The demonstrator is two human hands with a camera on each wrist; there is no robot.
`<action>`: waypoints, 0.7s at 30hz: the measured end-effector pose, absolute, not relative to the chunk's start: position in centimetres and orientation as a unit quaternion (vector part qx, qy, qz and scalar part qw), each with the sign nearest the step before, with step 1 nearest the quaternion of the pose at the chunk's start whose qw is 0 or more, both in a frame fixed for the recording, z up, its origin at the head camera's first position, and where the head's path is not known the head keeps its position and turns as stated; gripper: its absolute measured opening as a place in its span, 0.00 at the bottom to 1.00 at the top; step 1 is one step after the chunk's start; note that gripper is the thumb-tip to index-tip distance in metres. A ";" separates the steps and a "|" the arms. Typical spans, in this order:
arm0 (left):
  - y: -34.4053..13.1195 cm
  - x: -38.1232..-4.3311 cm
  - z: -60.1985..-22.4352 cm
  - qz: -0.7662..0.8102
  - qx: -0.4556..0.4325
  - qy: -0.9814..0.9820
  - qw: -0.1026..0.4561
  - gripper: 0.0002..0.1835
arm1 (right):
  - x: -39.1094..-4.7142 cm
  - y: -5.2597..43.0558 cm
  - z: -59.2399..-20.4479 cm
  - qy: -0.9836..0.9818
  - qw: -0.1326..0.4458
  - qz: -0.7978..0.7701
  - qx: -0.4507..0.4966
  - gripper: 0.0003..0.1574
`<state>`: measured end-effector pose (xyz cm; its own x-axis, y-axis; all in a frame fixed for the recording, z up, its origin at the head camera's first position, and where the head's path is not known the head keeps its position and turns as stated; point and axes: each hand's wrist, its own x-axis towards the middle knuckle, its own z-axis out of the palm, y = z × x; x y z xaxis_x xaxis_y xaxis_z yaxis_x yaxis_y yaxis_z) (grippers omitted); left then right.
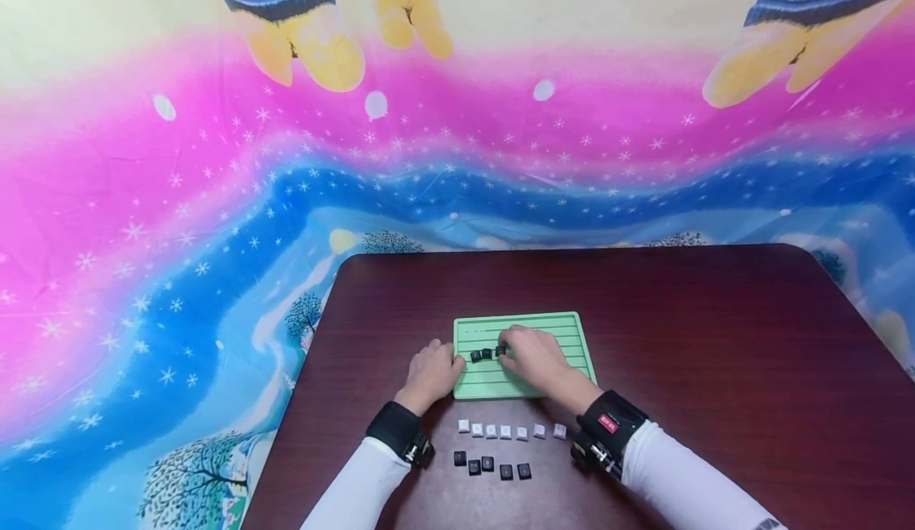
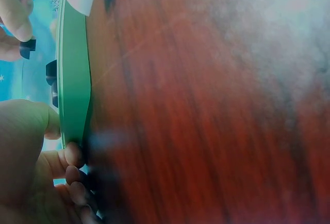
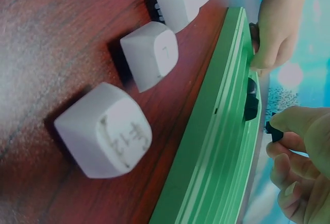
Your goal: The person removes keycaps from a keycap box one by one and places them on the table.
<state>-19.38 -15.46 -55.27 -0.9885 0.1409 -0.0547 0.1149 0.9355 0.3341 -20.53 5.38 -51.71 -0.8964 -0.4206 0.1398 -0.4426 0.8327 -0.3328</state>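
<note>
A light green ridged board (image 1: 500, 387) lies on the table, two black keycaps (image 1: 481, 355) sitting on its left half. My left hand (image 1: 431, 373) grips the board's left edge; in the left wrist view its thumb (image 2: 51, 123) is on the top side and the fingertips (image 2: 75, 154) curl at the outer edge. Over the board my right hand (image 1: 536, 359) pinches another black keycap (image 3: 274, 129) between thumb and fingers, just to the right of the two placed ones. The right wrist view shows this keycap raised above the board's ridges.
In front of the board runs a row of several white keycaps (image 1: 506, 432), nearest the right wrist. Closer to me lie several black keycaps (image 1: 488, 464) in a loose row. The dark wooden table (image 1: 715, 355) meets a colourful printed cloth (image 1: 457, 156) behind.
</note>
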 end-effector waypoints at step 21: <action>-15.5 -19.5 -55.6 0.165 0.069 0.983 0.029 0.20 | -18.7 6.0 -51.2 -0.953 0.044 0.180 0.239 0.08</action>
<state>-19.50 -15.54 -55.55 -0.9888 0.1453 -0.0352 0.1258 0.9361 0.3285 -18.68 5.96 -51.19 -0.8817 -0.4402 0.1696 -0.4718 0.8210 -0.3216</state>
